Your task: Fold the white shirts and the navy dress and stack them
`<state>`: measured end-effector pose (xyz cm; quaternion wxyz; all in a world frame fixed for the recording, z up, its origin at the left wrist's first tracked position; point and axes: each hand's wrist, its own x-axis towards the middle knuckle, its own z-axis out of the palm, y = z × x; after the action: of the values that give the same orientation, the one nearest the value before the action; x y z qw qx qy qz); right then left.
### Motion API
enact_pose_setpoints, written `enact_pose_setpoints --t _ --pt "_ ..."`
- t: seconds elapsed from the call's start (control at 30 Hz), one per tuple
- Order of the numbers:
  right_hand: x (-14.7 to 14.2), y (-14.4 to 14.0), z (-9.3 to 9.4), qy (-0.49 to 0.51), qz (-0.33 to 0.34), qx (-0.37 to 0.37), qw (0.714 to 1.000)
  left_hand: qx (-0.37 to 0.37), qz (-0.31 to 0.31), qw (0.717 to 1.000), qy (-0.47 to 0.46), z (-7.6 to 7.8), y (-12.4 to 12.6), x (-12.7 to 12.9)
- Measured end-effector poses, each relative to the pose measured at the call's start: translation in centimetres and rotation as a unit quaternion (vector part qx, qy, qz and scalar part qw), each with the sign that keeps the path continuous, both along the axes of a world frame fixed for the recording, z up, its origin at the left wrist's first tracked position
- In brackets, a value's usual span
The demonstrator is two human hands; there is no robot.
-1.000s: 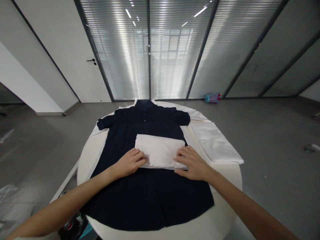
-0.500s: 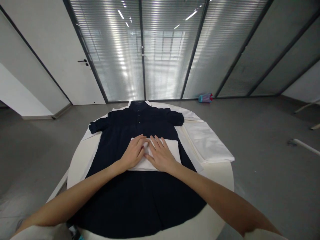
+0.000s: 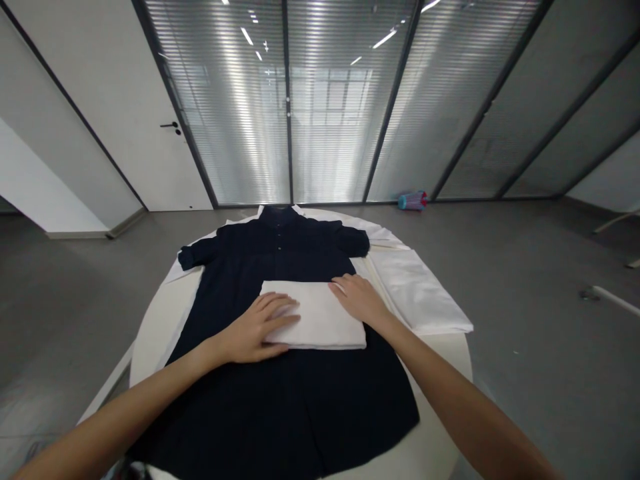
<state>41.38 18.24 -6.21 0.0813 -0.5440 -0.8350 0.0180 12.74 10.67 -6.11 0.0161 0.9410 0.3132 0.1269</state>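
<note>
A folded white cloth (image 3: 320,317), a neat flat rectangle, lies on the middle of a dark navy short-sleeved garment (image 3: 295,407). The garment is spread out with its collar away from me and its buttons facing up. My left hand (image 3: 263,327) rests over the cloth's left side, fingers apart and pointing right. At the cloth's upper right corner lies my right hand (image 3: 357,297), its fingers stretched out over the edge. Neither hand grips anything that I can see.
More white fabric (image 3: 420,290) lies folded on the right of the round white table (image 3: 155,333), and some shows beneath the navy garment. A blue and red object (image 3: 413,201) is on the floor by the glass partition (image 3: 325,133). Pale furniture legs (image 3: 617,300) stand at right.
My hands have moved apart from the middle of the white cloth: the left towards its left side, the right to its upper right corner. More of the cloth's top now shows.
</note>
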Motion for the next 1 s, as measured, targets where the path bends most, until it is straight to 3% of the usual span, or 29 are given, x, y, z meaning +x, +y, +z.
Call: enact_pose_setpoints --t 0.13,0.3,0.47,0.57,0.67,0.83,0.9,1.0 --pt "0.8 1.0 0.5 0.016 0.005 -0.046 0.999 0.072 -0.029 0.996 0.047 0.5 -1.9 0.8" --pt "1.3 1.6 1.9 0.067 0.055 -0.13 0.988 0.178 -0.066 0.979 0.076 1.1 -2.0 1.4" --pt "3.2 0.7 3.7 0.205 0.052 -0.242 0.947 0.302 -0.072 0.95 0.041 4.1 -0.8 1.1" --pt "5.7 -0.9 4.6 0.314 0.03 -0.217 0.924 0.375 -0.043 0.926 -0.012 5.9 1.5 2.5" --pt "9.2 -2.7 5.7 0.345 0.012 -0.125 0.93 0.425 -0.014 0.903 -0.063 7.1 5.3 6.5" --pt "16.1 -4.2 7.2 0.355 -0.101 0.096 0.924 0.429 0.012 0.891 -0.15 8.6 12.7 17.1" --pt "18.4 -4.4 6.7 0.331 -0.159 0.145 0.919 0.402 -0.004 0.903 -0.153 8.2 14.9 20.9" --pt "20.4 -4.9 4.5 0.22 -0.249 0.076 0.94 0.32 -0.056 0.941 -0.094 5.5 16.5 24.5"
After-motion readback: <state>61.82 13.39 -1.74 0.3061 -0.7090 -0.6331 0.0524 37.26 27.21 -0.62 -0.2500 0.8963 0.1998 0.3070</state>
